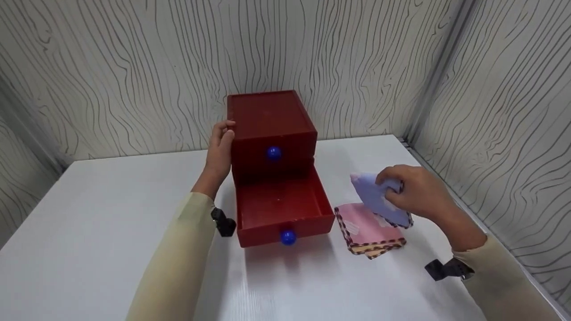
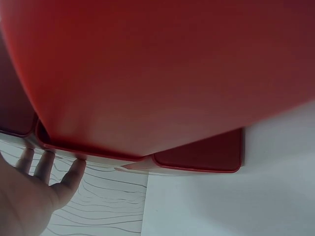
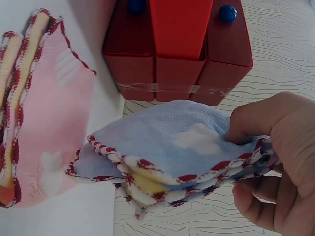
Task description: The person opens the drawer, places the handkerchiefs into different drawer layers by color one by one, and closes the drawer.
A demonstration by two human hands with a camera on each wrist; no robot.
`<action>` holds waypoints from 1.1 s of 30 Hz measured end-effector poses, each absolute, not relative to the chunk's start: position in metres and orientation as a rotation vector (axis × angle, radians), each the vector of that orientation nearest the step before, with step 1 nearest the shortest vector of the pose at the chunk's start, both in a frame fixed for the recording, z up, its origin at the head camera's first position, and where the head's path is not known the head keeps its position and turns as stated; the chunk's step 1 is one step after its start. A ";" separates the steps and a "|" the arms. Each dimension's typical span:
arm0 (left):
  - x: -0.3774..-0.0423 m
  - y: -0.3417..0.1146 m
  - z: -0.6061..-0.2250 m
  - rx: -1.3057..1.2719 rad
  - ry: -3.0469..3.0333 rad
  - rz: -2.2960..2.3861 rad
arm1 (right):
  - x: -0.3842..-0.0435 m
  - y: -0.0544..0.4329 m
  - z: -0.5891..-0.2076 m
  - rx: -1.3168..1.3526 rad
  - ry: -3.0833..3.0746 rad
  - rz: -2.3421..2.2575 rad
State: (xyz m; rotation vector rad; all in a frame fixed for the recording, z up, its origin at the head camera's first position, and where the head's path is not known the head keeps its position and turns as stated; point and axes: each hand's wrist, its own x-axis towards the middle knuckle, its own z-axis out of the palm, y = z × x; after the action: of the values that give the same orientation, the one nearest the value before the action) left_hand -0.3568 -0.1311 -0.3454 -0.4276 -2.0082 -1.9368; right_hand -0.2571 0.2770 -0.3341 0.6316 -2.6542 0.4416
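Note:
A red plastic drawer cabinet (image 1: 270, 113) with blue ball knobs stands at the middle of the table. Its middle drawer (image 1: 279, 205) is pulled out, and no item shows inside. My left hand (image 1: 218, 154) rests against the cabinet's left side, fingertips at the upper edge. At the right, my right hand (image 1: 421, 191) pinches a folded blue handkerchief (image 3: 170, 132) with a white pattern and a dark-red-and-white stitched border. Just under it on the table lies a folded pink handkerchief (image 1: 361, 223) with white motifs. Yellowish-orange layers with similar edging (image 1: 379, 253) show below the pink.
The white table (image 1: 111, 223) meets a wood-grain patterned wall (image 1: 178, 67) at the back, with another panel (image 1: 526, 133) close on the right. The open drawer's front, with its blue knob (image 1: 288, 237), juts toward me, left of the handkerchiefs.

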 end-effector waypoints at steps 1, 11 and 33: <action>-0.357 -0.131 -0.345 -0.427 -2.011 -1.936 | -0.257 0.277 -0.333 0.630 -2.651 0.448; -0.357 -0.132 -0.349 -0.433 -2.077 -1.878 | -0.254 0.270 -0.320 0.664 -2.553 0.436; -0.357 -0.132 -0.347 -0.449 -2.022 -1.910 | -0.259 0.233 -0.294 0.875 -2.193 0.493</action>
State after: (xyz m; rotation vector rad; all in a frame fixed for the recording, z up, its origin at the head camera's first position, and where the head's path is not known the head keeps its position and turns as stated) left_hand -0.3566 -0.1321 -0.3465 -0.4493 -2.0219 -1.9099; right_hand -0.2586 0.2328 -0.2939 0.8749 -2.1934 0.4926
